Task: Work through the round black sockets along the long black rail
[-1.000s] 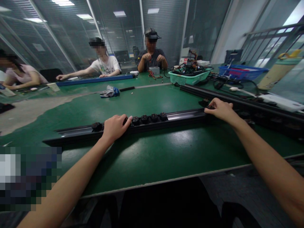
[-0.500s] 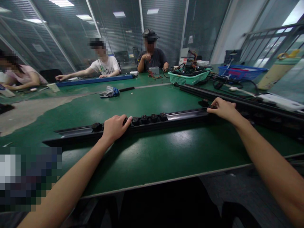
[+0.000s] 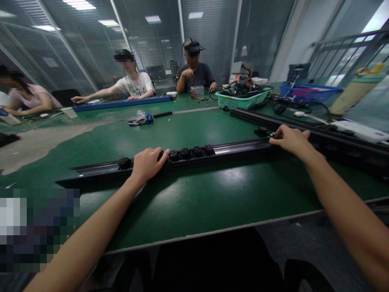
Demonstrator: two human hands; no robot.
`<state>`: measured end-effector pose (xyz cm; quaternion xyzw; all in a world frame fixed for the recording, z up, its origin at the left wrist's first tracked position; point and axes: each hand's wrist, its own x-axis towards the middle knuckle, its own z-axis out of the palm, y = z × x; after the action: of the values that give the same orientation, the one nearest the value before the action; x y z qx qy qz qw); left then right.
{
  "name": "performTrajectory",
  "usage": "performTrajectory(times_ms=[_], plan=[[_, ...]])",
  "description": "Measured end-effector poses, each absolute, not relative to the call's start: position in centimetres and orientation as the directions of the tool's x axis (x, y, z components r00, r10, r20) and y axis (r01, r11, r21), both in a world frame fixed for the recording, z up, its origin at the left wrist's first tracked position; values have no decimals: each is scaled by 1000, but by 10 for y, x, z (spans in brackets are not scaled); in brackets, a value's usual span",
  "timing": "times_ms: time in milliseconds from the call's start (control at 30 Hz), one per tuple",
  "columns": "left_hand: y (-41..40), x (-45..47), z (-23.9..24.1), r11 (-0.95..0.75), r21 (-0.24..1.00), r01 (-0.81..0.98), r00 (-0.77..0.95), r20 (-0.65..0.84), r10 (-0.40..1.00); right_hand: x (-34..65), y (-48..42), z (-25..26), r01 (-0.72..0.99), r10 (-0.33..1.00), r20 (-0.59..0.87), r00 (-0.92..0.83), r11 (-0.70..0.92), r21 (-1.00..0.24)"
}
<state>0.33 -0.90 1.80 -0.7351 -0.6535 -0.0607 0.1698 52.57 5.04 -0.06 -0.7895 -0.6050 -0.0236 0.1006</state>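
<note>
A long black rail [image 3: 237, 148] lies across the green table [image 3: 194, 202] in front of me. Several black round sockets [image 3: 191, 152] sit in a row in its channel, and one more [image 3: 124, 163] sits apart to the left. My left hand [image 3: 147, 164] rests on the rail just left of the row, fingers curled over it and touching the nearest socket. My right hand [image 3: 290, 140] is closed at the rail's right end, fingertips pinched on a small dark part that I cannot make out.
More black rails [image 3: 304, 129] lie to the right. A green basket of cables [image 3: 243, 99], a blue bin [image 3: 310, 91] and a bottle [image 3: 354, 91] stand at the back right. A blue rail [image 3: 121, 102] and a cloth [image 3: 140, 118] lie further off. Three people sit across the table.
My right hand has slid a little to the right along the rail's end. My left hand has stayed in place.
</note>
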Motion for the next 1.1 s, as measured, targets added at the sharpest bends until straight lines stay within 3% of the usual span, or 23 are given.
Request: performTrajectory(times_ms=[1100], plan=[[-6,1,15,-91,-181,979,145,315,938,551,54,-5,912,901,151,407,-393,-118]])
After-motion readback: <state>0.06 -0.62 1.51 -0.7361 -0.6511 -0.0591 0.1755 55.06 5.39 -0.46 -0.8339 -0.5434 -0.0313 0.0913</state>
